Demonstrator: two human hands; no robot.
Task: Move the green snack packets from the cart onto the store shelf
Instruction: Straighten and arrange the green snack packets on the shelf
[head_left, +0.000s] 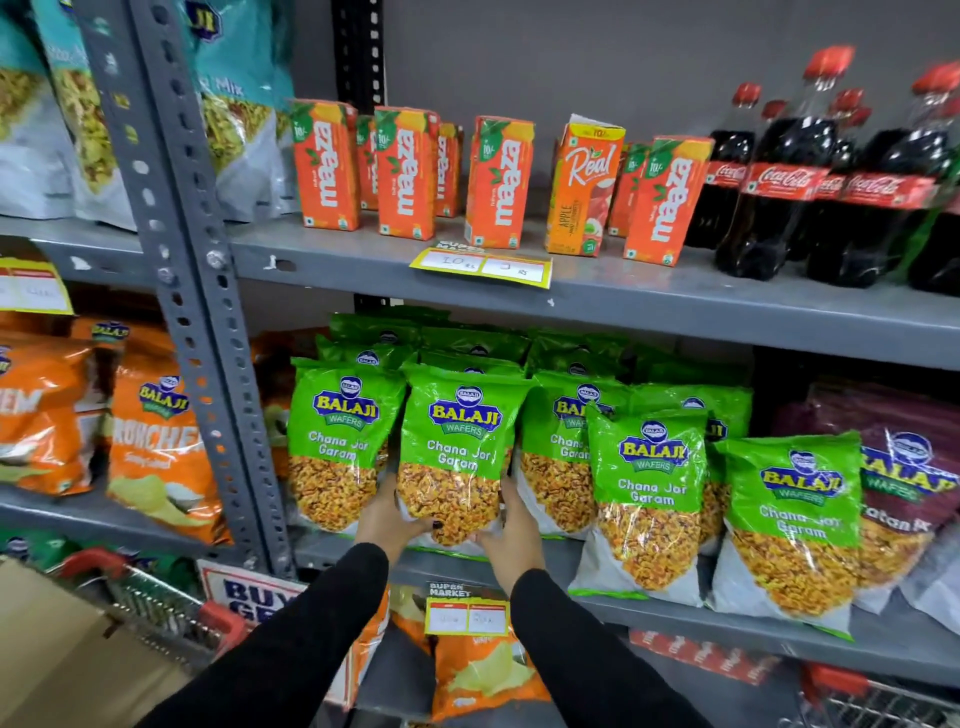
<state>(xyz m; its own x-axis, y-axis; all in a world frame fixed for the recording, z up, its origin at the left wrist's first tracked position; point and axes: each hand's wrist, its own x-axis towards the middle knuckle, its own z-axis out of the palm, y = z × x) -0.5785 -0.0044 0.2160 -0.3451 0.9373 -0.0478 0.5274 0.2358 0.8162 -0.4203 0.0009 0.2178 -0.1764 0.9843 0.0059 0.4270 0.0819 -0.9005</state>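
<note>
A green Balaji Chana Jor Garam packet (457, 452) stands upright at the front of the grey middle shelf (675, 618). My left hand (387, 514) grips its lower left side and my right hand (511, 525) grips its lower right side. Several more green packets (649, 493) stand in rows beside and behind it on the same shelf. Of the cart (171, 597), only the wire rim and red corners show at the lower left; a few green packets (31, 551) are partly visible behind it.
Orange juice cartons (405, 171) and cola bottles (779, 176) fill the shelf above. Orange snack bags (156, 447) sit left of the grey upright post (208, 332). Maroon packets (904, 493) stand at the right. A cardboard box (67, 660) lies at lower left.
</note>
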